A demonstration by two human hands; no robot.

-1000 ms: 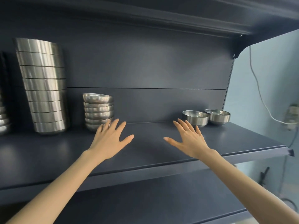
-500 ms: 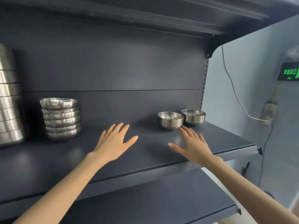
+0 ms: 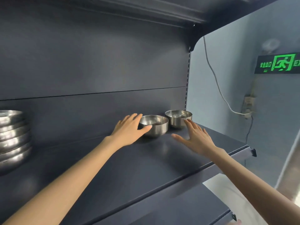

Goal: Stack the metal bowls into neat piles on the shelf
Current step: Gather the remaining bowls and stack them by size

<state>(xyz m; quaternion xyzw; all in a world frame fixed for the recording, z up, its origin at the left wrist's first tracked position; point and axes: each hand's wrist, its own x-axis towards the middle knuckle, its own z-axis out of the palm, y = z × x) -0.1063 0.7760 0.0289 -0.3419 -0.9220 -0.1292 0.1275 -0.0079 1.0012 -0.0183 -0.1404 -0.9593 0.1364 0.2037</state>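
Dark blue-grey shelf (image 3: 146,168), pale wall with green exit sign (image 3: 279,64) at right. Two shiny steel bowls sit side by side at the right rear: left bowl (image 3: 158,128), right bowl (image 3: 177,119). Stacked bowls (image 3: 13,138) at far left. Left hand (image 3: 128,132) spread, thumb on the left bowl's wall, grip not closed. Right hand (image 3: 196,138) flat, fingertips at the right bowl.

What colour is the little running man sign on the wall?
The glowing exit sign is bright green on black, in the head view.
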